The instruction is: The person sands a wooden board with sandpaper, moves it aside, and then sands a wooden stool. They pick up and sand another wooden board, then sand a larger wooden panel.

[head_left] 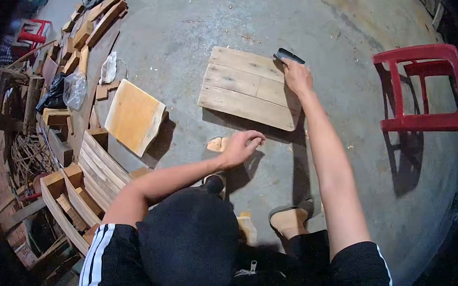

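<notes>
A black oblong block-like tool (290, 56) is in my right hand (297, 77), at the upper right corner of a panel of joined wooden planks (246, 90). The panel has rounded corners and casts a shadow along its near edge. My left hand (242, 148) hangs just below that near edge, fingers loosely bent and apart, with nothing visible in it. Left of the panel lies a yellowish wooden slab (134, 117) with a pale wavy edge. A dark cap (190, 245) fills the lower middle and hides part of the floor.
A red plastic stool (425, 119) lies on its side at the right. Curved wooden slats (100, 166) stand at lower left. Further up are a clear plastic bag (75, 90), stacked timber offcuts (83, 35) and a bundle of thin sticks (29, 157). Wood chips dot the concrete floor (182, 28).
</notes>
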`<control>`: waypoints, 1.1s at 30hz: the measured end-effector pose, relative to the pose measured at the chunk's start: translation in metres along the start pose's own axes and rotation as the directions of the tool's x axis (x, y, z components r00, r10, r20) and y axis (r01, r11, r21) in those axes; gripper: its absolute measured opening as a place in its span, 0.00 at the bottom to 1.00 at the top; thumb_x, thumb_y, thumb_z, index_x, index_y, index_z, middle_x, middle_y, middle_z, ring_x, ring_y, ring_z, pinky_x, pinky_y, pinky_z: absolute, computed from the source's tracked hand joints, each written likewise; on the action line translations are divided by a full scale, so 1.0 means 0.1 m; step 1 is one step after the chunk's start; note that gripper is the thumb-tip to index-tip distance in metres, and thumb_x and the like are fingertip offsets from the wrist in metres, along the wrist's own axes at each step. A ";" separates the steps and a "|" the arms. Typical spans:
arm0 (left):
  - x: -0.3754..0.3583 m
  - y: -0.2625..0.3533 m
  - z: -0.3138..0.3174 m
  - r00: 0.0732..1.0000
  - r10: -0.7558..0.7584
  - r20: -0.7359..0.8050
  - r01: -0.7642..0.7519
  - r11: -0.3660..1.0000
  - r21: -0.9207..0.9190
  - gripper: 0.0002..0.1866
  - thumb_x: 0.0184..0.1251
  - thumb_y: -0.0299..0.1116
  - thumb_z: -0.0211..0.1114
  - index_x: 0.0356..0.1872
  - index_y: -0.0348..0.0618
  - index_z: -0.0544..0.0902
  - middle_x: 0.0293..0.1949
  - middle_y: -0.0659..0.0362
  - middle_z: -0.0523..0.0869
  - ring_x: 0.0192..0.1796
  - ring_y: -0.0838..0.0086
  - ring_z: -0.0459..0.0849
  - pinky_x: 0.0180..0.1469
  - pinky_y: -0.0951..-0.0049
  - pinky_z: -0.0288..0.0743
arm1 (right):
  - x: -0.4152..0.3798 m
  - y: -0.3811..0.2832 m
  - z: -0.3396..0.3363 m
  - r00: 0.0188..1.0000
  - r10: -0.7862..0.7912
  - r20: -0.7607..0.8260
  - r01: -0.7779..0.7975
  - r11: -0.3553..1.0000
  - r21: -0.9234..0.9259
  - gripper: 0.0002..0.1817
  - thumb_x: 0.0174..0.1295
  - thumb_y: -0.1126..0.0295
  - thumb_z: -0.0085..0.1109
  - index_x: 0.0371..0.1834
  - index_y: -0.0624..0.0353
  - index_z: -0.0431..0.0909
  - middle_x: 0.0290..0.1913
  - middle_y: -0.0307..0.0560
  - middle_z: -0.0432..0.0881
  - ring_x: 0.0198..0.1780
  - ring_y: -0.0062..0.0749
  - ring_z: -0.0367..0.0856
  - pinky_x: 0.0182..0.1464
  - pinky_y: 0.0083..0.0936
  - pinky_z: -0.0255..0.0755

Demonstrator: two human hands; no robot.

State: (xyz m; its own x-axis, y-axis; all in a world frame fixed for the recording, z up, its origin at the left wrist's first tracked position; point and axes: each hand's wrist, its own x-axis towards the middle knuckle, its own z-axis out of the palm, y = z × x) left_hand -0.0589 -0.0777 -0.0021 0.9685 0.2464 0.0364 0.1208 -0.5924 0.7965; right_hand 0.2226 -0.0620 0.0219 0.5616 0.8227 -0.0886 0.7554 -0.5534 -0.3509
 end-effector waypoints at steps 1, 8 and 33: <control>0.03 0.05 0.06 0.894 -0.446 0.047 0.421 0.798 -0.431 0.18 0.73 0.42 0.58 0.57 0.42 0.76 0.47 0.59 0.83 0.50 0.65 0.78 0.55 0.60 0.71 | 0.00 0.01 0.01 0.997 0.045 0.069 -0.046 0.999 0.006 0.18 0.67 0.64 0.55 0.60 0.47 0.80 0.56 0.49 0.83 0.58 0.48 0.81 0.62 0.47 0.70; 0.38 0.13 0.02 0.354 -0.931 0.092 0.455 0.086 -0.886 0.24 0.79 0.52 0.49 0.54 0.38 0.75 0.54 0.52 0.78 0.52 0.67 0.77 0.45 0.60 0.74 | -0.79 0.06 0.00 0.983 0.137 -0.124 -0.127 0.989 0.079 0.15 0.67 0.66 0.52 0.54 0.50 0.83 0.44 0.59 0.85 0.45 0.60 0.83 0.48 0.51 0.76; 0.82 0.02 -0.10 0.853 -0.454 -0.256 0.506 0.839 0.198 0.63 0.54 0.61 0.72 0.78 0.36 0.42 0.56 0.40 0.72 0.49 0.42 0.82 0.47 0.51 0.79 | -1.20 0.23 0.35 0.910 0.178 -0.375 -0.107 0.974 0.201 0.32 0.61 0.81 0.52 0.73 0.57 0.65 0.78 0.66 0.51 0.79 0.63 0.47 0.75 0.46 0.55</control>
State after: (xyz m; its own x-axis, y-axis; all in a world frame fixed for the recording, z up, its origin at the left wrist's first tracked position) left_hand 0.0183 -0.0504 0.0084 0.7158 0.6756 -0.1764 0.6347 -0.5242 0.5678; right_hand 0.1609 -0.1690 -0.0078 0.7719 0.6013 0.2065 0.6072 -0.6010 -0.5198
